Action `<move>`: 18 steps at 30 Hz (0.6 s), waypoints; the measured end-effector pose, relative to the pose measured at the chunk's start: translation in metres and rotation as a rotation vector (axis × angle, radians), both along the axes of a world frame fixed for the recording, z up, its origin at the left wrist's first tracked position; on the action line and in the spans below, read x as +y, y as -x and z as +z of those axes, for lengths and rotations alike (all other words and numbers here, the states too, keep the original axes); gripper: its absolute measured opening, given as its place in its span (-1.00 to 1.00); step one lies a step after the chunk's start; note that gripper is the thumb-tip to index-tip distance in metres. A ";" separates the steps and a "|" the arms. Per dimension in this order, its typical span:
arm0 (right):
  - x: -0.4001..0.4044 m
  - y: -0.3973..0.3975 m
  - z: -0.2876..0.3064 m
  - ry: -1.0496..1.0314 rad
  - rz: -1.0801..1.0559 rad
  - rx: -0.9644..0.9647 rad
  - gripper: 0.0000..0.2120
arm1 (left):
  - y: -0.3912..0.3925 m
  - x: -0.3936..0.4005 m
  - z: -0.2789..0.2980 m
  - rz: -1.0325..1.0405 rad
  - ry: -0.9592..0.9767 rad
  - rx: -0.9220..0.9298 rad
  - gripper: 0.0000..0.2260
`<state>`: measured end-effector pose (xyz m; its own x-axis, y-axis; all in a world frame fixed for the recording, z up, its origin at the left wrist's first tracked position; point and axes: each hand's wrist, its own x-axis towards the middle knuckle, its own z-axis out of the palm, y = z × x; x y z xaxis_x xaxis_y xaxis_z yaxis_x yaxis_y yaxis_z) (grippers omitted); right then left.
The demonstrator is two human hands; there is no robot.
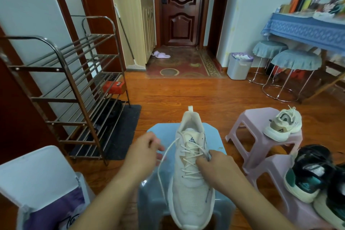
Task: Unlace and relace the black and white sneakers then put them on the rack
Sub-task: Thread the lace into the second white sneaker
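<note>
Two bare hands work a pale cream sneaker point(190, 177) that lies lengthwise on a light blue stool point(214, 136), toe toward the viewer, heel toward the far edge. The left hand point(143, 147) pinches one loose end of the cream lace point(164, 157), which loops down past the stool's left edge. The right hand point(214, 162) is curled over the eyelets on the shoe's right side, fingertips gripping a lace crossing there.

Its partner, a second cream sneaker point(283, 123), sits on a pink stool point(242, 123) to the right. A dark green and black pair point(309, 173) rests on a nearer pink stool point(270, 166). The metal shoe rack point(74, 84) stands to the left against the wall, with only a red box point(114, 86) on a lower shelf.

Risks, as a judgement: the shoe overhangs the stool's near edge, so a firm tug on the lace could drag or tip it to the floor. The long dangling lace may snag on the stool. Uneven pulling could leave one end too short to tie. Also, the sneaker in hand is cream, while the task names black and white ones.
</note>
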<state>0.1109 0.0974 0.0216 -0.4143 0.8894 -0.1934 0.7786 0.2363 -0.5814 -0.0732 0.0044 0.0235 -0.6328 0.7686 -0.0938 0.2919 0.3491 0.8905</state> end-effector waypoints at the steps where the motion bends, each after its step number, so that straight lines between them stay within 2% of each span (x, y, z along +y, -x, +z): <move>1: 0.000 0.001 -0.001 0.002 -0.006 -0.007 -0.68 | 0.009 -0.001 0.002 0.066 -0.024 -0.036 -0.79; 3: -0.001 0.002 0.000 -0.001 -0.007 -0.024 -0.68 | 0.019 -0.003 0.002 0.096 -0.016 -0.033 -0.77; 6: -0.002 0.002 0.002 -0.001 -0.007 -0.042 -0.69 | 0.004 0.002 -0.002 -0.086 -0.022 -0.064 -0.78; 10: -0.003 0.003 0.006 0.028 -0.005 -0.048 -0.68 | -0.008 0.009 -0.009 -0.252 0.015 0.217 -0.80; 16: -0.004 0.004 0.005 0.010 -0.029 -0.063 -0.66 | 0.031 -0.002 -0.002 -0.075 0.116 0.352 -0.82; 18: -0.002 0.004 0.005 0.013 -0.027 -0.069 -0.65 | 0.033 -0.004 -0.003 -0.072 0.122 0.379 -0.84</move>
<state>0.1068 0.0951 0.0262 -0.3758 0.8971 -0.2323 0.8228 0.2076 -0.5291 -0.1058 0.0005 0.0206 -0.5854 0.8096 0.0422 0.6188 0.4126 0.6684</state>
